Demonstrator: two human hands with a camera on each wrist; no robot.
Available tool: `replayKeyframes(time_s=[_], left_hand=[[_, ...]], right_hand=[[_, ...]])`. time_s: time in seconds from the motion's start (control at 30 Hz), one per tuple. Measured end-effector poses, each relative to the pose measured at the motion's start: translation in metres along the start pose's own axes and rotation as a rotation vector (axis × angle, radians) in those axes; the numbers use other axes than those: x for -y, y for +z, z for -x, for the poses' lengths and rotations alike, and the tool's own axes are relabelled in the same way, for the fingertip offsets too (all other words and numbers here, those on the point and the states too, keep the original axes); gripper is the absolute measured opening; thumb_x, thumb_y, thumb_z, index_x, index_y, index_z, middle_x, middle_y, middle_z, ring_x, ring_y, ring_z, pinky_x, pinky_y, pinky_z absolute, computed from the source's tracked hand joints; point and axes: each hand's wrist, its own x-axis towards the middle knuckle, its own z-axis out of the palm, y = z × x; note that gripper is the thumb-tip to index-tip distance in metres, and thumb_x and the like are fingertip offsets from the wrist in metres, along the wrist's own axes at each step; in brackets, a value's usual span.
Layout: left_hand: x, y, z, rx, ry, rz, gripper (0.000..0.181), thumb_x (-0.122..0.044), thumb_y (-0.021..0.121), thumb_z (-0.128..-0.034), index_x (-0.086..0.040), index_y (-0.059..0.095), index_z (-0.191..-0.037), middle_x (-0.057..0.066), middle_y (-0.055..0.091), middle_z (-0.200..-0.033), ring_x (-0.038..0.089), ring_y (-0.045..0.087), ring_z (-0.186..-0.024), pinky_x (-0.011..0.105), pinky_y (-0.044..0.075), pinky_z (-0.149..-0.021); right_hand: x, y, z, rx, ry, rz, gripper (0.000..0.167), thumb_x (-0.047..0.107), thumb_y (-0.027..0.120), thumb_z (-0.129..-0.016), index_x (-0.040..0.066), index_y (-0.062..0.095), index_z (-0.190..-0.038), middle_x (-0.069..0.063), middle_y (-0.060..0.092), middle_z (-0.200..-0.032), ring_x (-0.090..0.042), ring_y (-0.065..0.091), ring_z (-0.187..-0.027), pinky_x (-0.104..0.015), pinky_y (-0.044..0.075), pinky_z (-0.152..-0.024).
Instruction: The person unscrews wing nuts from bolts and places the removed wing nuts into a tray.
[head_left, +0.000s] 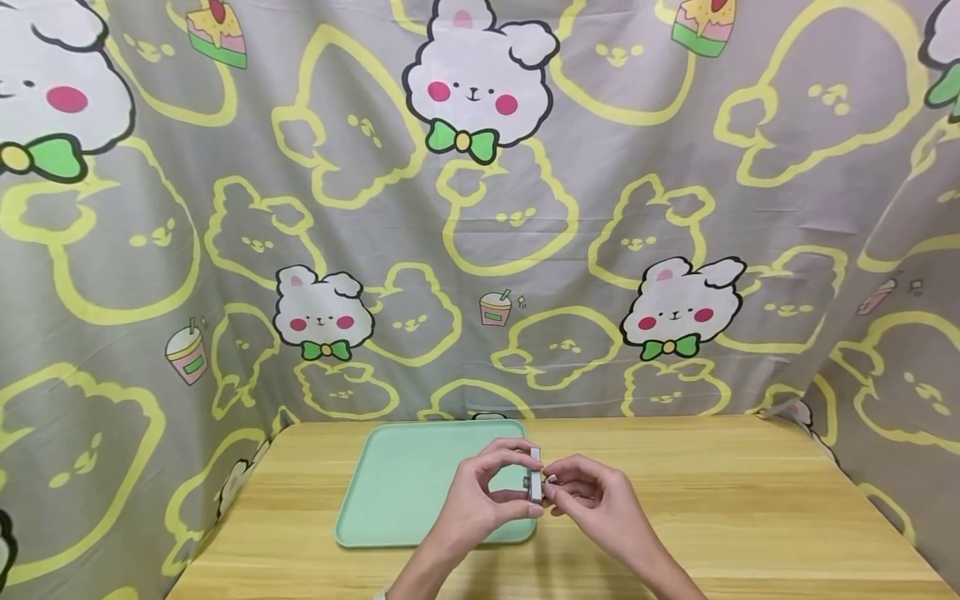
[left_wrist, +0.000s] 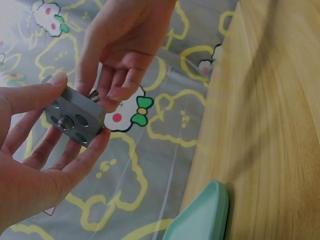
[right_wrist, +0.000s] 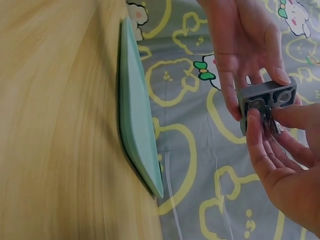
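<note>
A small grey square block (head_left: 536,475) is held up on edge above the table, near the tray's right side. My left hand (head_left: 480,492) grips it by its opposite edges, thumb against fingers. The left wrist view shows its flat face, with several round holes and a metal stud (left_wrist: 64,123) in the middle. Its other face, hollow and ribbed, is toward my right hand (head_left: 600,504). There, thumb and fingers pinch a small shiny metal piece (right_wrist: 273,126) at the block; fingertips partly cover it, and its exact kind cannot be told.
A mint-green tray (head_left: 405,483) lies on the wooden table (head_left: 720,500), left of and behind the hands. A grey curtain (head_left: 517,242) with rabbit prints hangs along the table's back and both sides.
</note>
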Motion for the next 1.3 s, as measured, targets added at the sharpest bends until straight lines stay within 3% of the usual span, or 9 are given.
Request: replayKeyframes(time_s=[0.2, 0.3, 0.47, 0.6, 0.77, 0.9, 1.03, 1.13, 1.3], left_hand=[[0.001, -0.003, 0.0, 0.005, 0.005, 0.023, 0.043, 0.007, 0.086, -0.0775, 0.005, 0.07, -0.117, 0.023, 0.054, -0.137, 0.027, 0.051, -0.13, 0.048, 0.061, -0.092], [0.001, -0.004, -0.001, 0.003, 0.005, 0.029, 0.044, 0.002, 0.087, -0.0782, 0.006, 0.069, -0.118, 0.023, 0.054, -0.137, 0.027, 0.051, -0.131, 0.048, 0.061, -0.092], [0.0, -0.004, -0.001, 0.0, -0.008, 0.045, 0.045, 0.0, 0.088, -0.0786, 0.006, 0.069, -0.119, 0.02, 0.055, -0.137, 0.027, 0.051, -0.131, 0.048, 0.061, -0.092], [0.0, -0.005, 0.0, 0.001, -0.002, 0.056, 0.043, 0.0, 0.087, -0.0798, 0.007, 0.069, -0.118, 0.022, 0.055, -0.137, 0.028, 0.051, -0.131, 0.048, 0.062, -0.091], [-0.001, -0.005, 0.0, 0.002, -0.003, 0.057, 0.045, -0.001, 0.087, -0.0803, 0.009, 0.067, -0.119, 0.023, 0.055, -0.137, 0.027, 0.05, -0.132, 0.047, 0.062, -0.091], [-0.001, -0.006, 0.0, -0.001, -0.003, 0.045, 0.046, 0.0, 0.087, -0.0796, 0.01, 0.067, -0.12, 0.021, 0.056, -0.136, 0.025, 0.05, -0.133, 0.046, 0.062, -0.092], [-0.001, -0.006, 0.0, 0.0, -0.002, 0.049, 0.046, 0.0, 0.087, -0.0798, 0.01, 0.067, -0.12, 0.019, 0.057, -0.136, 0.024, 0.051, -0.132, 0.046, 0.062, -0.092], [-0.001, -0.007, 0.0, 0.002, -0.003, 0.069, 0.045, 0.003, 0.085, -0.0806, 0.011, 0.066, -0.12, 0.021, 0.056, -0.136, 0.025, 0.052, -0.13, 0.049, 0.061, -0.092], [-0.001, -0.007, -0.001, -0.013, -0.001, 0.073, 0.043, 0.006, 0.084, -0.0802, 0.01, 0.067, -0.12, 0.022, 0.054, -0.137, 0.025, 0.055, -0.128, 0.05, 0.061, -0.092]], right_hand=[[0.001, 0.004, 0.001, -0.036, -0.02, 0.04, 0.014, 0.008, 0.076, -0.094, 0.002, 0.07, -0.106, -0.01, 0.074, -0.097, -0.022, 0.074, -0.082, -0.037, 0.066, -0.07], [0.0, 0.005, 0.002, -0.052, -0.096, 0.11, 0.012, 0.007, 0.076, -0.093, 0.009, 0.071, -0.104, -0.004, 0.074, -0.097, -0.017, 0.073, -0.084, -0.034, 0.066, -0.07], [-0.003, 0.006, 0.002, -0.069, -0.291, 0.247, 0.028, -0.004, 0.077, -0.089, 0.02, 0.071, -0.103, 0.006, 0.073, -0.1, -0.012, 0.072, -0.088, -0.03, 0.065, -0.068], [-0.008, 0.004, 0.0, -0.076, -0.496, 0.344, 0.037, -0.012, 0.079, -0.082, 0.02, 0.07, -0.1, 0.005, 0.071, -0.104, -0.015, 0.071, -0.092, -0.023, 0.063, -0.073], [-0.012, 0.004, -0.004, -0.1, -0.771, 0.462, 0.008, 0.009, 0.069, -0.099, 0.016, 0.069, -0.096, -0.002, 0.069, -0.105, -0.016, 0.069, -0.09, -0.016, 0.058, -0.083], [-0.013, 0.005, -0.006, -0.117, -0.879, 0.529, 0.016, 0.017, 0.059, -0.105, 0.012, 0.069, -0.094, -0.007, 0.069, -0.105, -0.019, 0.069, -0.088, -0.015, 0.058, -0.082], [-0.013, 0.005, -0.006, -0.118, -0.887, 0.541, 0.016, 0.017, 0.059, -0.105, 0.011, 0.07, -0.094, -0.007, 0.069, -0.106, -0.019, 0.069, -0.089, -0.016, 0.058, -0.083], [-0.011, 0.004, -0.005, -0.085, -0.831, 0.498, 0.002, 0.012, 0.068, -0.1, 0.011, 0.07, -0.1, -0.007, 0.068, -0.11, -0.02, 0.069, -0.094, -0.016, 0.057, -0.088], [-0.006, -0.002, -0.003, 0.005, -0.599, 0.303, 0.036, -0.007, 0.08, -0.085, 0.01, 0.07, -0.115, -0.009, 0.068, -0.118, -0.023, 0.068, -0.107, -0.025, 0.059, -0.094]])
